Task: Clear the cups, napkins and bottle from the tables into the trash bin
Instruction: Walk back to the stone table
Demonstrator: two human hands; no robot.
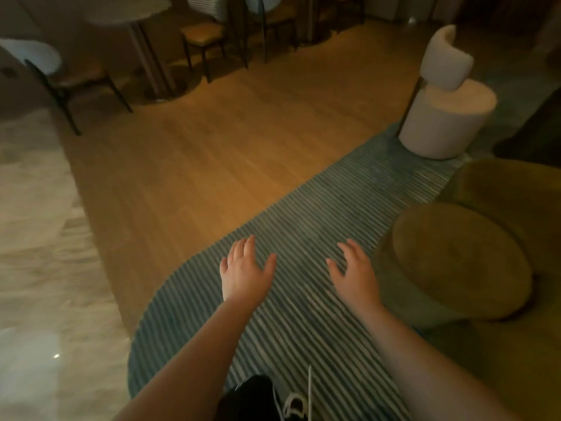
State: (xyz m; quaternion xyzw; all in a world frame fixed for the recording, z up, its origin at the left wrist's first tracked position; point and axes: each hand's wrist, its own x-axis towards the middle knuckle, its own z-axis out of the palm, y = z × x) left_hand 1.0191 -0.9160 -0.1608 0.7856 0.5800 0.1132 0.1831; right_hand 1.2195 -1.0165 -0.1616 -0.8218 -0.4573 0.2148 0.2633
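My left hand [244, 270] and my right hand [353, 270] are stretched out side by side above a striped blue-green rug [291, 226], palms down, fingers spread, with nothing in either one. No cup, napkin, bottle or trash bin shows in the head view. A round pale table [127, 9] on a thin pedestal stands at the far upper left; its top is blurred and I cannot tell if anything lies on it.
Dark-legged chairs [209, 38] cluster round the far table. A white upholstered chair [446, 117] stands on the rug's far right end, an olive round seat [455, 259] close on my right. Wooden floor [212, 153] spreads ahead, pale marble floor [33, 238] on the left.
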